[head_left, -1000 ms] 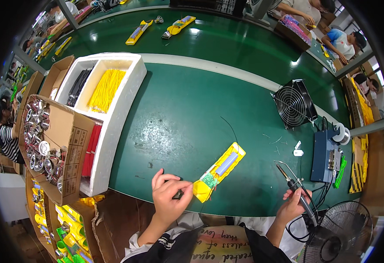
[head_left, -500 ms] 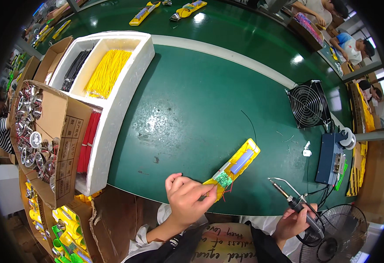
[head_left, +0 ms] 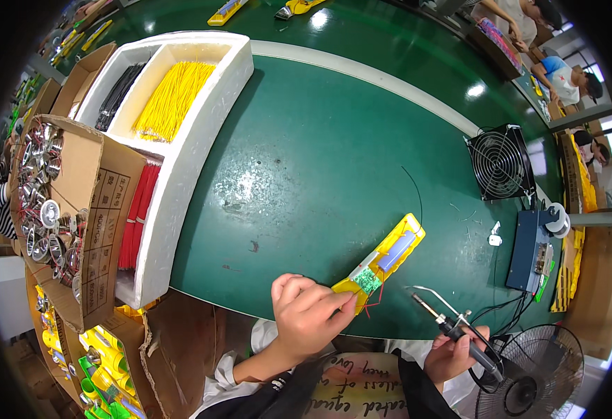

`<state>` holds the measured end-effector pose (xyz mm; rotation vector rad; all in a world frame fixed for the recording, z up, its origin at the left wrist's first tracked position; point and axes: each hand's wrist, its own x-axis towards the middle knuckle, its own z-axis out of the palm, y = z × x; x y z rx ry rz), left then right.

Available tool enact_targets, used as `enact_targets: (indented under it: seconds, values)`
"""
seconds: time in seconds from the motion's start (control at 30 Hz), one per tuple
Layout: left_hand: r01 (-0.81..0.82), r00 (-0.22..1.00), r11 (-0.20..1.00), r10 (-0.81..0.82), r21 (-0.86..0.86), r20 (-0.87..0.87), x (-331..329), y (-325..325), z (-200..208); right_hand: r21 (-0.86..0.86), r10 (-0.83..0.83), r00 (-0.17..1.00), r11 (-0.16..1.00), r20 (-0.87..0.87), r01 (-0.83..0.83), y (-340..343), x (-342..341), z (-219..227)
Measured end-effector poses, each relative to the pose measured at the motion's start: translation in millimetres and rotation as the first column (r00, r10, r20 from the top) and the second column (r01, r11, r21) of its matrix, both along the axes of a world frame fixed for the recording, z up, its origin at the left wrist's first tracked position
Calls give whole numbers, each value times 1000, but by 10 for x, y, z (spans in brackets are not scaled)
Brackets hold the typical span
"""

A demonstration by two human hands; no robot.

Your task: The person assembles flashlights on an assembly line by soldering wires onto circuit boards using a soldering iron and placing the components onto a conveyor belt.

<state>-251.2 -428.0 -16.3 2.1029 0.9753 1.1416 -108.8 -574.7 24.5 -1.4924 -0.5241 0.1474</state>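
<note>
A long yellow plastic housing [head_left: 409, 227] lies slantwise on the green table near its front edge. Inside it are a blue cylindrical cell [head_left: 396, 251] and a small green circuit board [head_left: 368, 280], with thin red wires [head_left: 374, 302] beside the board. A dark wire [head_left: 417, 188] curves up from the far end. My left hand [head_left: 309, 311] is closed in a pinch at the near end of the housing, by the board; what its fingertips grip is hidden. My right hand [head_left: 454, 357] grips a soldering iron [head_left: 452, 328] with a curved metal tube; its tip is apart from the board.
At left, a white foam box [head_left: 215, 105] holds black, yellow and red wires, beside a carton [head_left: 121, 181] of shiny reflector cups. At right are a black fan [head_left: 496, 164], a blue soldering station [head_left: 526, 251] and a white clip-like piece [head_left: 494, 234]. A larger fan [head_left: 529, 377] stands below.
My right hand has brought the soldering iron leftward, nearer the circuit board. My left hand keeps its pinch at the housing's near end. The whole view has shifted slightly.
</note>
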Motion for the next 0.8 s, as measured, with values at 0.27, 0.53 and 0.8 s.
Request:
enact_targets:
  seconds: [0.27,0.53,0.8]
  values:
    - [562,816,822,-532,90,-227,3,236,179,58,-80,994,995,67,77,55,165,74]
    - [594,786,800,-599,-78,-157,95,187,200,63,-160,987,985,2,159,-6,234,27]
    - [519,826,835,-545,-186,-144,96,107,201,58,-136,990,989,-23,138,-56,283,-35]
